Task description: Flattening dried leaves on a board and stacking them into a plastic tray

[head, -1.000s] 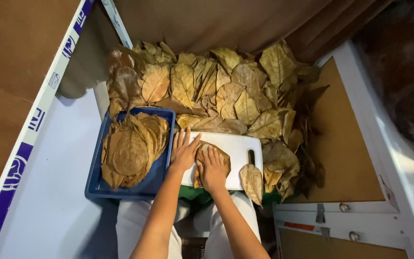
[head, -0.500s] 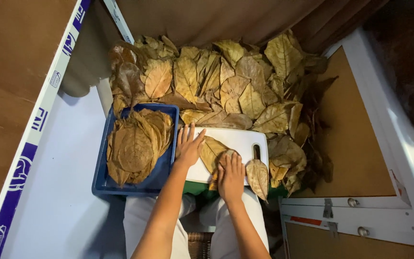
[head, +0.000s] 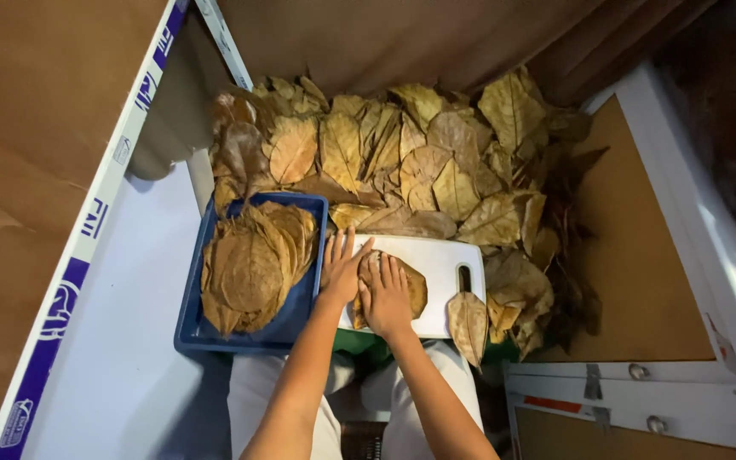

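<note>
Both hands, left (head: pixel 342 274) and right (head: pixel 387 296), lie flat and open, side by side, pressing a leaf (head: pixel 412 288) on the white board (head: pixel 436 264), right of the blue tray (head: pixel 300 308).

Both forearms reach up from the bottom edge and converge — the left hand (head: pixel 342 271) and right hand (head: pixel 385 294) lie side by side, palms down, fingers flat and slightly spread, thumbs nearly touching — neither closed into a grip.

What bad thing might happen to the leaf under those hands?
Both hands, left hand and right hand, press a dry brown leaf flat on the white cutting board; it looks brittle and might crack. The board rests on the person's lap, so it could tip. A loose leaf overhangs its edge and may slide off.
</note>
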